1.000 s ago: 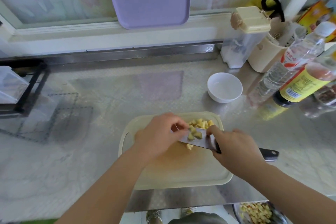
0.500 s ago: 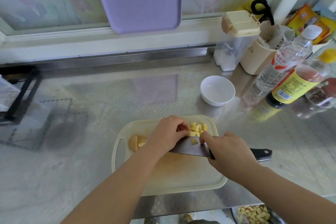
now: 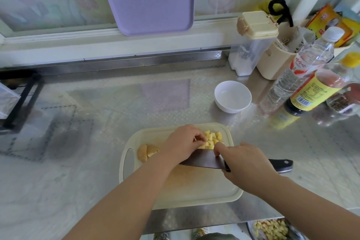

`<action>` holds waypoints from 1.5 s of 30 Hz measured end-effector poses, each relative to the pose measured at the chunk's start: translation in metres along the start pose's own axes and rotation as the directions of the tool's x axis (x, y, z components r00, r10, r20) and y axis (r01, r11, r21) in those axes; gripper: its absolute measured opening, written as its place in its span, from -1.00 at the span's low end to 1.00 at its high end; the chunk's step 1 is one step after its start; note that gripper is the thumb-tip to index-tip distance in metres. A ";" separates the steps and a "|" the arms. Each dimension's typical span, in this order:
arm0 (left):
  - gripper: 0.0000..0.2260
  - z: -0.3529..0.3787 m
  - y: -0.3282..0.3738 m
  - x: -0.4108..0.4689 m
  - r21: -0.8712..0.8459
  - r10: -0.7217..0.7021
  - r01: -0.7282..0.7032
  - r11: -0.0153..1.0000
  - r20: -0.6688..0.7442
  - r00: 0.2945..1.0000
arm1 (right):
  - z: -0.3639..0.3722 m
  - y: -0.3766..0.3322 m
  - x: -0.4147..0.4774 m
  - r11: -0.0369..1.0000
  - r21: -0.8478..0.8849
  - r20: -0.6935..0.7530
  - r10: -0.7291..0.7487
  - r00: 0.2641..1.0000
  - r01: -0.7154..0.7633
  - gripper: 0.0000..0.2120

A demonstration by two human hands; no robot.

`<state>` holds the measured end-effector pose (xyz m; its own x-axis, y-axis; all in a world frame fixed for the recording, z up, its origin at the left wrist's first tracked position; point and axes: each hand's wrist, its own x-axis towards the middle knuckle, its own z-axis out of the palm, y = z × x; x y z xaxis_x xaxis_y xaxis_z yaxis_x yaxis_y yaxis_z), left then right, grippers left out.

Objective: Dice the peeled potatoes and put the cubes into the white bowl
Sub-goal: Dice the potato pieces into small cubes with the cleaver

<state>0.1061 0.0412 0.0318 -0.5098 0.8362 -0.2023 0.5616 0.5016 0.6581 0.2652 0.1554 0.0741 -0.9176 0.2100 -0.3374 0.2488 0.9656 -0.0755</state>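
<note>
While you work at the far end of the board (image 3: 194, 193), start your check at its left. A potato chunk (image 3: 147, 152), pale, rounded and already split, lies beside the handle slot, undiced. Its curved side could roll under a blade unless you lay a cut face down. Your left hand (image 3: 182, 142) has its fingers curled down onto the cubes (image 3: 213, 138), crowding them against the knife (image 3: 202, 160); whether it pinches any I cannot tell. Those fingertips sit right by the edge, so a twitch of the blade could nick them. The cubes are small, yellow, wet-looking and blocky, heaped at the board's far right corner and touching the dark flat blade. Wet starch on smooth steel is slick, so if you lift them on a tilted blade, I judge some will slide off onto the counter (image 3: 321, 152). Your right hand (image 3: 247, 163) is wrapped round the knife where blade meets handle, forefinger laid on the flat, the black handle end poking out beyond. The board is smooth cream plastic on glossy patterned metal, so a hard push may skate it. The bowl (image 3: 232, 96), round and glazed white with no cubes visible in it, stands apart beyond that corner. Tall plastic bottles (image 3: 303, 76) crowd its right side, and a wide swing could topple one.
</note>
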 end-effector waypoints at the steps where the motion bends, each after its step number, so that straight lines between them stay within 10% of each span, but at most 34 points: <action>1: -0.91 -0.003 -0.001 0.001 -0.011 0.004 -0.005 1.000 -0.019 1.000 | -0.001 0.000 0.000 1.000 0.015 0.010 0.008 1.000 -0.008 -0.80; 10: -0.78 -0.073 -0.049 -0.039 -0.298 -0.344 0.215 0.930 -0.499 0.796 | 0.006 -0.013 0.005 0.836 0.518 0.150 0.119 0.982 -0.181 -0.85; 18: -0.60 -0.038 -0.077 -0.073 0.515 -0.153 0.156 0.843 -0.049 0.987 | 0.042 -0.075 0.028 0.664 0.723 0.128 0.143 0.981 -0.191 -0.94; 25: -0.74 -0.036 -0.080 -0.066 0.622 -0.037 0.075 0.779 -0.073 0.997 | 0.061 -0.076 0.026 0.708 0.674 0.079 0.215 0.973 -0.211 -0.92; 31: -0.77 -0.040 -0.049 -0.069 0.034 -0.167 0.168 0.985 -0.033 0.985 | 0.062 -0.062 0.027 0.723 0.638 0.081 0.278 0.957 -0.264 -0.91; 35: -0.77 -0.024 -0.041 -0.069 -0.393 -0.419 0.482 0.783 0.240 0.876 | 0.063 -0.062 0.027 0.739 0.617 0.084 0.278 0.957 -0.269 -0.86; 45: -0.64 0.007 -0.053 -0.079 -0.199 -0.459 0.443 0.874 -0.045 0.887 | 0.060 -0.062 0.027 0.782 0.575 0.081 0.239 0.968 -0.241 -0.85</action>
<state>0.1216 -0.0499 0.0082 -0.7397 0.5012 -0.4490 0.1357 0.7647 0.6300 0.2433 0.0921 0.0135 -0.8035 0.4213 -0.4207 0.5939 0.6166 -0.5168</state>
